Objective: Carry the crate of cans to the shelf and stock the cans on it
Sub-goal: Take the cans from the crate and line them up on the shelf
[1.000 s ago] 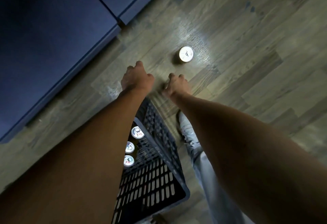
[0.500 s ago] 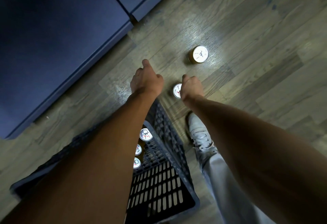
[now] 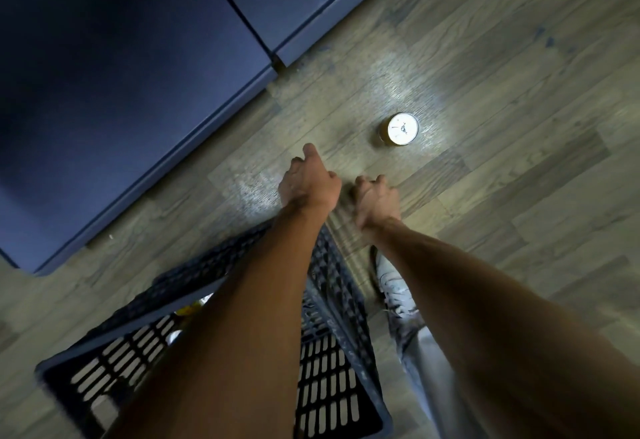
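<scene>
Wood-grain floor fills my view, with dark blue cabinet fronts at the far left. I see the black slatted crate near me on the floor, mostly under my left forearm, its contents largely hidden. One can stands upright alone, farther out and to the right. My left hand hangs loosely curled, empty — my right hand is curled too, but I cannot tell whether it grips anything. A white shoe sits just right of the crate.

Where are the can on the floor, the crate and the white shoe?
can point(image 3: 401, 128): head view, on its round lid.
crate point(image 3: 341, 303): head view, on its right latticed wall.
white shoe point(image 3: 394, 291): head view, on the laces.
</scene>
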A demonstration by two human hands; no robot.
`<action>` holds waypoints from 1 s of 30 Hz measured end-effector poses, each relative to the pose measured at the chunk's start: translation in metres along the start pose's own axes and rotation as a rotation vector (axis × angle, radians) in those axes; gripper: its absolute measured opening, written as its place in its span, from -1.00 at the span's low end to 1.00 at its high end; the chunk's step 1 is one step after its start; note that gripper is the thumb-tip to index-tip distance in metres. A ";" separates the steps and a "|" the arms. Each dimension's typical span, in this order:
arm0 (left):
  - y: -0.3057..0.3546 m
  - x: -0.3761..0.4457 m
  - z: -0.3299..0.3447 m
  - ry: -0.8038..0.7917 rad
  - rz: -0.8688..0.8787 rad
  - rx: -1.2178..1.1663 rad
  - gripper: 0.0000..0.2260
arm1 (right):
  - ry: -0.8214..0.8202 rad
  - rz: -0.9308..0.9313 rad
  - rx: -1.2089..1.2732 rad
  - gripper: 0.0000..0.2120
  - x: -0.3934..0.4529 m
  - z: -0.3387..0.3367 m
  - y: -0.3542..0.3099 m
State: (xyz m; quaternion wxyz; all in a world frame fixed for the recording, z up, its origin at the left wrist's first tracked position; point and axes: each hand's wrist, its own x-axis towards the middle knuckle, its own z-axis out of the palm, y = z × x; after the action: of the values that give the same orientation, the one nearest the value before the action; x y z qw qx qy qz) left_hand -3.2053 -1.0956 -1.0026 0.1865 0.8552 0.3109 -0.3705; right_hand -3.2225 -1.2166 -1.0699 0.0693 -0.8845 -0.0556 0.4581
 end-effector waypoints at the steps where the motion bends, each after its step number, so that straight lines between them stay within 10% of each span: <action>1: 0.002 0.000 0.000 0.000 0.001 0.003 -0.56 | 0.017 0.010 0.014 -0.55 -0.001 -0.006 -0.002; 10: 0.009 -0.046 -0.065 0.100 0.019 -0.041 -0.62 | 0.203 0.133 0.504 -0.57 -0.050 -0.103 -0.041; 21: 0.011 -0.207 -0.224 0.018 0.117 -0.585 -0.38 | 0.095 -0.248 0.993 -0.75 -0.209 -0.314 -0.110; 30: -0.013 -0.395 -0.403 0.398 0.210 -0.720 -0.50 | 0.183 -0.436 0.960 -0.63 -0.417 -0.447 -0.215</action>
State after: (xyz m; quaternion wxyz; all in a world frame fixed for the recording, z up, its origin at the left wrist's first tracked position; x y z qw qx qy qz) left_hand -3.2153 -1.0204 -0.4439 0.4465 0.8173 0.3615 -0.0446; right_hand -3.1038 -1.1046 -0.4431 0.5642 -0.7576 -0.0161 0.3278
